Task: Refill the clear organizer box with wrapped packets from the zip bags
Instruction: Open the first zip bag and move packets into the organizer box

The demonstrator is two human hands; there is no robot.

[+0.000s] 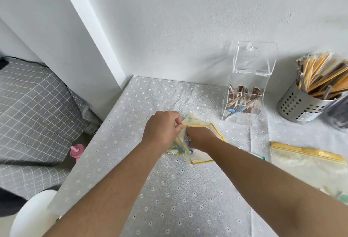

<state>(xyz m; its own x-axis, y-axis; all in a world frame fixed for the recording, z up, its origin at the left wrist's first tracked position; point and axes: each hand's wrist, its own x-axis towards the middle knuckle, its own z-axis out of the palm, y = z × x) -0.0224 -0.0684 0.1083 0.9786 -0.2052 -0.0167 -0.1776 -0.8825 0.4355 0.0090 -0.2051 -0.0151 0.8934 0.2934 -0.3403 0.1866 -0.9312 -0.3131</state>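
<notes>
left hand (162, 126): pinching the yellow zip edge, holding the zip bag (200, 138) mouth open
right hand (200, 137): reached inside the bag; grip on packets, can't tell
organizer box (244, 93): lid up, near wall, part-filled
risk: if my pinch slips, the mouth closes and packets spill on the table (169, 189)

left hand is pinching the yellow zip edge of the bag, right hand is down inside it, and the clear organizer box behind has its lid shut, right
Not quite. In the head view the clear organizer box has its lid flipped up, open, not shut. The rest holds: the left hand pinches the yellow zip edge of the zip bag, and the right hand reaches inside it.
</notes>
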